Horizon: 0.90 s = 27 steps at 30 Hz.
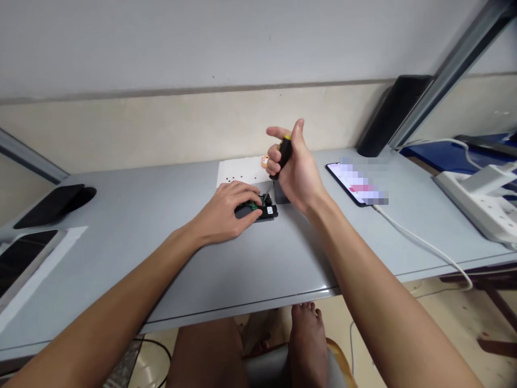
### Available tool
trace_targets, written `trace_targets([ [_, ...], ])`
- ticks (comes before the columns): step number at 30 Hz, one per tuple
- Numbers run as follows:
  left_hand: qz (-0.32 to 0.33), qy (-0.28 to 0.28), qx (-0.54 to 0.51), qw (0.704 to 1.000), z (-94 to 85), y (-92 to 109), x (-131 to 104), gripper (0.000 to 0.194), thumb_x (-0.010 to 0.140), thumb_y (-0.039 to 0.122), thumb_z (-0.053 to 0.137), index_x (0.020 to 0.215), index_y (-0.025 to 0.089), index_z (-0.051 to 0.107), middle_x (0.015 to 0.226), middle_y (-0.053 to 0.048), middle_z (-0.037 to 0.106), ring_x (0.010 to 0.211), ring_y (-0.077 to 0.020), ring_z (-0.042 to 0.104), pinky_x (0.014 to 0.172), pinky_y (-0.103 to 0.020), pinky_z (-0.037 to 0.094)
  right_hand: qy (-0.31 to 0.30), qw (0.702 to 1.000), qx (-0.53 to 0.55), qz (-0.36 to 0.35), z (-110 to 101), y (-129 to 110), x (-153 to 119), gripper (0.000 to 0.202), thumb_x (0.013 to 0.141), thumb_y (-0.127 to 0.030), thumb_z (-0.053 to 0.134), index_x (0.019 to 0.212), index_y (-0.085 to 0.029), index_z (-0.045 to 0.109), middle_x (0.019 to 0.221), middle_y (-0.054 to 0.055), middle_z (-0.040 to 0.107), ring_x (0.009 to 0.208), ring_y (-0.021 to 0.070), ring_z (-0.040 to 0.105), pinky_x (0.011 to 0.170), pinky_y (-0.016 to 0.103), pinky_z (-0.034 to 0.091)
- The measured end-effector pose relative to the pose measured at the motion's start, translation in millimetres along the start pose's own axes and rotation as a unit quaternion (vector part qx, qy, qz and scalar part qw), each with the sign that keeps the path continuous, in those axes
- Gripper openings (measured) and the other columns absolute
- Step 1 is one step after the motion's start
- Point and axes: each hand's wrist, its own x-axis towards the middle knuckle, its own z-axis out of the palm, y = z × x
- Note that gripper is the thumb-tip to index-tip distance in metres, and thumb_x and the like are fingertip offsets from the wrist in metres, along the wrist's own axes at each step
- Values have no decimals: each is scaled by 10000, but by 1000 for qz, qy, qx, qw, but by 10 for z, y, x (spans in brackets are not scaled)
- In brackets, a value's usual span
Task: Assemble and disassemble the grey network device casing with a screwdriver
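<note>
With the right hand (302, 175), gripping a screwdriver (285, 153) angled down towards the green circuit board (253, 205) on the worktop (194, 285). Holding that between thumb and fingers of the left hand (226, 210). Apparently at a screw-turning step; calls for careful tip alignment and firm bracing.

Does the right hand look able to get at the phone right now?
Probably yes: the phone lies just to the right of the right hand, and I see nothing standing between them. The fingers are wrapped round a screwdriver, though, so grasping it would likely mean freeing them first.
</note>
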Motion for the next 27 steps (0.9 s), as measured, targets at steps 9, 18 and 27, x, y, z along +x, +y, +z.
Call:
trace_targets([
  [9,-104,-1,-68,992,27,-14,-23,368,863,444,782,1169,265,686,1281,-87,751,1213,-324,671,1144,-556,490,-55,998,-16,19,-38,-76,-90,478,765,-610,890,899,-263,590,806,-21,584,749,143,588,659,293,471],
  [18,-93,3,-46,995,20,29,-11,337,874,429,763,1163,272,689,1212,-69,736,1165,-305,655,1081,-513,526,-84,996,-17,21,-27,-112,-86,487,853,-706,752,1036,-258,700,763,-20,556,694,135,553,647,283,475],
  [27,-111,-11,-37,993,52,8,6,570,892,533,738,1389,270,641,1400,-109,713,1337,-362,628,1192,-564,454,-24,1000,-20,4,-10,-59,-79,569,757,-649,884,779,-255,474,693,-64,449,592,97,433,588,267,421],
])
